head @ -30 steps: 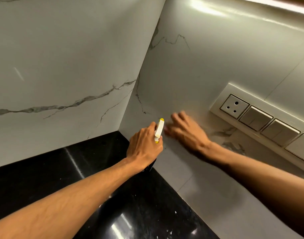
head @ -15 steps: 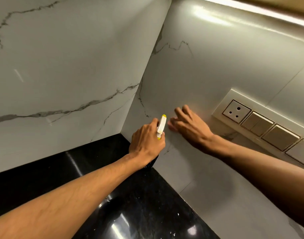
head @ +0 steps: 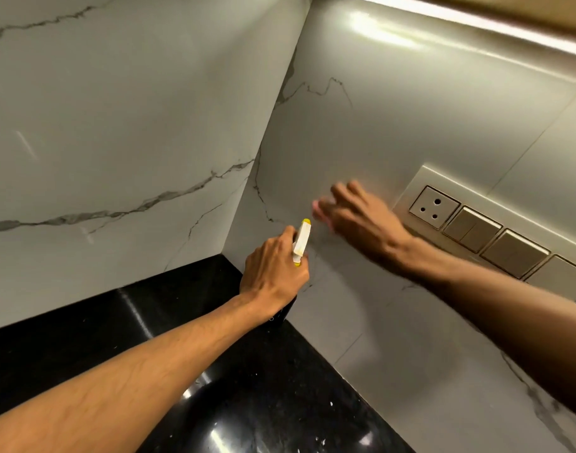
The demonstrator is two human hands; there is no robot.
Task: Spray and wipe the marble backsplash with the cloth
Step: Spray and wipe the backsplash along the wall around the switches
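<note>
My left hand point(head: 273, 273) grips a spray bottle point(head: 301, 240) with a white and yellow head, its nozzle close to the white veined marble backsplash point(head: 394, 125) near the corner. The bottle's dark body shows just below that hand. My right hand point(head: 358, 217) lies flat against the backsplash with straight fingers, blurred by motion, right of the nozzle and left of the socket panel. No cloth shows plainly; only a pale pink blur sits at the fingertips.
A switch and socket panel point(head: 482, 230) is set in the right wall. The left marble wall point(head: 116, 142) meets it at a corner. A glossy black countertop point(head: 247, 387) lies below. A lit strip point(head: 476, 24) runs under the cabinet above.
My right hand has slid up and to the right along the backsplash, toward the socket panel. My left hand with the spray bottle has hardly moved.
</note>
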